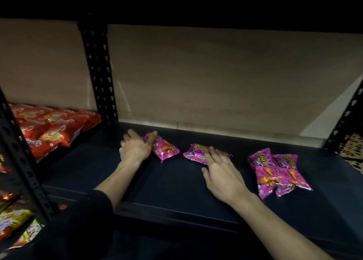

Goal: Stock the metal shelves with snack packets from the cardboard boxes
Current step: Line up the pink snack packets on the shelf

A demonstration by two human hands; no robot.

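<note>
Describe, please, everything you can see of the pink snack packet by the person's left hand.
The pink snack packet is a puffed, glossy foil pillow pouch printed with orange snack shapes, its near end a crimped seal. It lies flat and slanted on the dark metal shelf, unopened as far as shows. The left hand touches its far end, thumb over it.

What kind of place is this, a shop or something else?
Probably a shop or stockroom: black slotted metal shelving, red snack packets piled on the neighbouring shelf, and a few pink snack packets lying on this one.
</note>
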